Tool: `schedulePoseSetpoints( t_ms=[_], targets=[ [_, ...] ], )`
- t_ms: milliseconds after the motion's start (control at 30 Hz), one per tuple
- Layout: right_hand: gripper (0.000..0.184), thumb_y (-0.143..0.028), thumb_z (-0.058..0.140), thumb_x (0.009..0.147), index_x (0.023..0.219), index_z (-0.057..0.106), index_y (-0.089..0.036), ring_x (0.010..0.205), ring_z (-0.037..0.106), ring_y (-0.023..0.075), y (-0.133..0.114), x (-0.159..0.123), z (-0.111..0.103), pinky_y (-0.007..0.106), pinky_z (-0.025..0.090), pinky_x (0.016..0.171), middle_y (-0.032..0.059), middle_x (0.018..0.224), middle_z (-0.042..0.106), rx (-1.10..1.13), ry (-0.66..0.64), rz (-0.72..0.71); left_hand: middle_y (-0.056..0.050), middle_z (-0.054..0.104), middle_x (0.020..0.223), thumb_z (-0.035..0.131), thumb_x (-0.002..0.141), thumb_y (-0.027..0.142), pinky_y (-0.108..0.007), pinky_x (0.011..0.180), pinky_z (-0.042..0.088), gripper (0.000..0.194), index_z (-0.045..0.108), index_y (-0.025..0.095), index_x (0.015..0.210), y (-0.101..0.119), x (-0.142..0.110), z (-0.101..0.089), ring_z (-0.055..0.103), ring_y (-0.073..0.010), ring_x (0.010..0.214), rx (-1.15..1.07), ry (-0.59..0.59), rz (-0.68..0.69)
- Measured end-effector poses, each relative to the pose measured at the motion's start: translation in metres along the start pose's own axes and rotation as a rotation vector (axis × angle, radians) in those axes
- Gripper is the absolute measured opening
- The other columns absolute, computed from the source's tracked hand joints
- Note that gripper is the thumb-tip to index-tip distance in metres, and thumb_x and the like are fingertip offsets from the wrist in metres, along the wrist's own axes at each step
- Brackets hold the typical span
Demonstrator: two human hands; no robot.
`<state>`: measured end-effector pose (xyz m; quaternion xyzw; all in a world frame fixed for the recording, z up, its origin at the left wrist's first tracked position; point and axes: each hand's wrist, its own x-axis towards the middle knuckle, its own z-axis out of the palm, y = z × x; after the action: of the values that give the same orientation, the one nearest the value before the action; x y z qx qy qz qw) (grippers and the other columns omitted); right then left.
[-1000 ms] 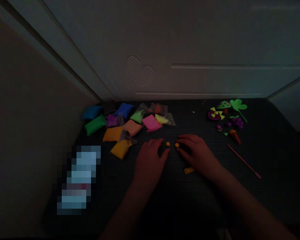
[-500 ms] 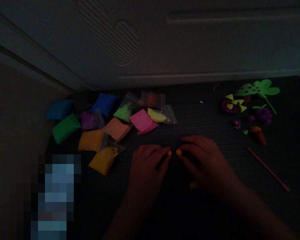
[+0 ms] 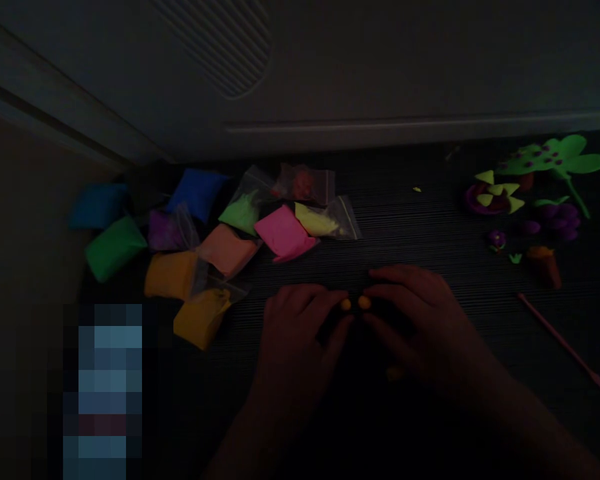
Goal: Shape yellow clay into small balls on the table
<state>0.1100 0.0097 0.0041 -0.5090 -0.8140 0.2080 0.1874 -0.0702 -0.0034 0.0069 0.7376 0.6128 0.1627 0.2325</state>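
Over the dark surface my left hand [image 3: 297,327] pinches a small orange-yellow clay ball [image 3: 346,305] at the tips of thumb and forefinger. A second, slightly bigger clay ball [image 3: 364,303] sits at the fingertips of my right hand [image 3: 417,313], close beside the first with a narrow gap between them. Under the right hand lies a yellow clay piece [image 3: 394,373], partly in shadow. The dim light hides the finer contact of the fingers.
Several clay packets lie on the left, among them a pink one [image 3: 284,233] and a yellow one [image 3: 203,320]. On the right are a purple dish [image 3: 473,201], a green leafy shape [image 3: 577,159], a brown-orange clay piece [image 3: 545,267] and a pink stick [image 3: 560,339].
The view has shifted, so the packets appear farther left and the clay figures farther right. Both hands keep the two balls close together; the fingers have barely changed.
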Motion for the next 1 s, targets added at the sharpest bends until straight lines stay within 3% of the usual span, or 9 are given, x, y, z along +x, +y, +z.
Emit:
schedulePoseSetpoints(
  t_ms=[333,1000],
  targets=[
    [0.017,-0.028,0.055,0.080,0.096,0.058,-0.021,0.103,0.051,0.0216,-0.0004,0.0030,0.0004,0.040,0.040,0.087,0.0055,0.110,0.060,-0.003,0.012,0.002,-0.002,0.061,0.096,0.058,0.076,0.026,-0.037,0.080,0.042,0.028,0.055,0.025,0.104,-0.0016,-0.0011,-0.0018,0.052,-0.0194,0.092,-0.018,0.015,0.014],
    [0.020,-0.032,0.055,0.080,0.096,0.058,-0.022,0.104,0.050,0.0229,-0.0008,0.0026,0.0014,0.042,0.039,0.088,0.0055,0.111,0.059,-0.031,-0.004,-0.024,0.000,0.060,0.089,0.054,0.080,0.024,-0.032,0.076,0.044,0.014,0.061,0.026,0.092,-0.0004,-0.0014,-0.0046,0.055,-0.0161,0.086,-0.035,0.024,-0.041]
  ],
)
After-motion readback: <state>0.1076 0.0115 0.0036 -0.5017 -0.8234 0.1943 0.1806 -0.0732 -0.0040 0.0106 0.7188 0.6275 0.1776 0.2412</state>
